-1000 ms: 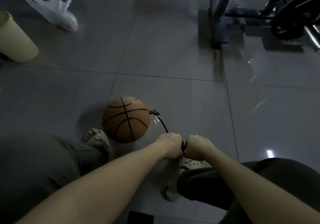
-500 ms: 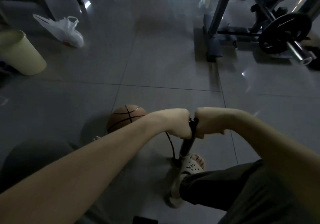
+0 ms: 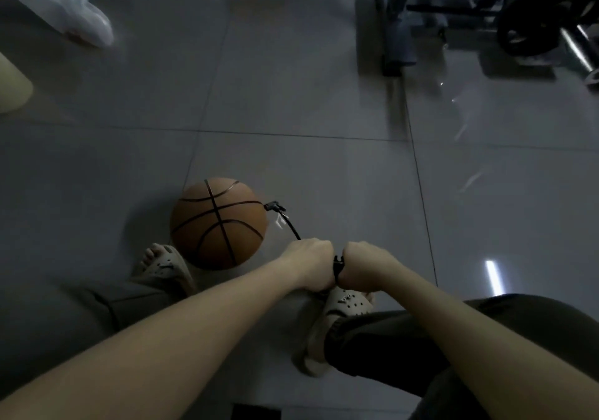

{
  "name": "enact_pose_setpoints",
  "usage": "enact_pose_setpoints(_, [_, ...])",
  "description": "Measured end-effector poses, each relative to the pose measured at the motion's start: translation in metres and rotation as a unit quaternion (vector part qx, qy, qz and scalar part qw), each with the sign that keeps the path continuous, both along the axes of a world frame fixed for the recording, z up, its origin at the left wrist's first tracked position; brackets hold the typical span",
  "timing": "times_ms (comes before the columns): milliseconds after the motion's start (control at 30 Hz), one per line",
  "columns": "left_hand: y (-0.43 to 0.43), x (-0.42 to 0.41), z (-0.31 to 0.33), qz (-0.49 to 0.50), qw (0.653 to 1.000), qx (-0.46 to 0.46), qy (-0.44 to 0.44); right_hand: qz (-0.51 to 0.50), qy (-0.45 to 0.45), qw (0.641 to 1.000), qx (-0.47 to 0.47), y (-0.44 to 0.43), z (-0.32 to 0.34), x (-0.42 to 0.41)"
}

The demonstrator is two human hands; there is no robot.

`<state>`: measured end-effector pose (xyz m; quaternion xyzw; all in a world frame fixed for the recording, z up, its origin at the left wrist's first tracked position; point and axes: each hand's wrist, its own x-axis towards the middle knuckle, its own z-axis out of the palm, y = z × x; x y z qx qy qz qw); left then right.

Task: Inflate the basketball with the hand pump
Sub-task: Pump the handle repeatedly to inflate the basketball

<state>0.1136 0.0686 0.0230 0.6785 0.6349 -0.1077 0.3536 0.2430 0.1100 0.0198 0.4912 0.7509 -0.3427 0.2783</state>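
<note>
Head view, near to far. Two bare forearms reach forward over legs in dark trousers. The left grip [image 3: 311,264] and right grip [image 3: 366,262] sit side by side, each with fingers curled tightly round one end of the hand pump's handle [image 3: 337,265]; only a short black piece of it shows between the fists. The pump's barrel is hidden beneath them. Just below the grips a pale perforated right sandal [image 3: 343,303] rests on the grey tiled floor [image 3: 291,95]; a matching left sandal [image 3: 165,267] lies beside the basketball's near side, contact not discernible.

The orange basketball [image 3: 218,223] rests on the floor just beyond and to the left of the left grip, apart from it. A thin black hose [image 3: 290,226] runs from the fists up to a connector [image 3: 274,207] at the ball's right side.

Farther off, at the far left, a cream bin [image 3: 11,85] is cut by the frame, contents unseen. Beyond it lies a white plastic bag [image 3: 74,14] with something reddish inside. At the far right stand a metal rack post [image 3: 397,30] and a black weight plate [image 3: 531,20] on a barbell [image 3: 580,53].
</note>
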Motion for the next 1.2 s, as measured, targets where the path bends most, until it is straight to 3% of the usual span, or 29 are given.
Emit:
enact_pose_setpoints(133, [-0.014,0.002,-0.02,0.007,1.0,-0.008,0.013,0.02,-0.001,0.999,0.031,-0.014,-0.02,0.001])
enact_pose_setpoints(267, [-0.018,0.004,-0.002,0.002,1.0,-0.01,0.029,0.015,-0.015,0.999,0.033,-0.022,-0.001,-0.001])
enact_pose_setpoints(400, [-0.029,0.003,0.035,-0.037,0.998,-0.035,0.034,0.024,-0.025,0.999,-0.002,-0.038,0.044,-0.002])
enact_pose_setpoints(667, [-0.004,-0.012,0.145,-0.024,0.999,0.031,-0.008,0.013,-0.016,1.0,0.005,-0.006,0.159,-0.01])
enact_pose_setpoints(833, [-0.021,-0.002,0.088,-0.036,0.998,0.042,0.033,-0.006,-0.039,0.999,0.006,-0.026,0.097,-0.01])
enact_pose_setpoints(1200, [-0.02,0.001,-0.007,-0.023,0.999,0.024,0.031,-0.019,-0.017,1.0,0.004,-0.019,-0.002,-0.003])
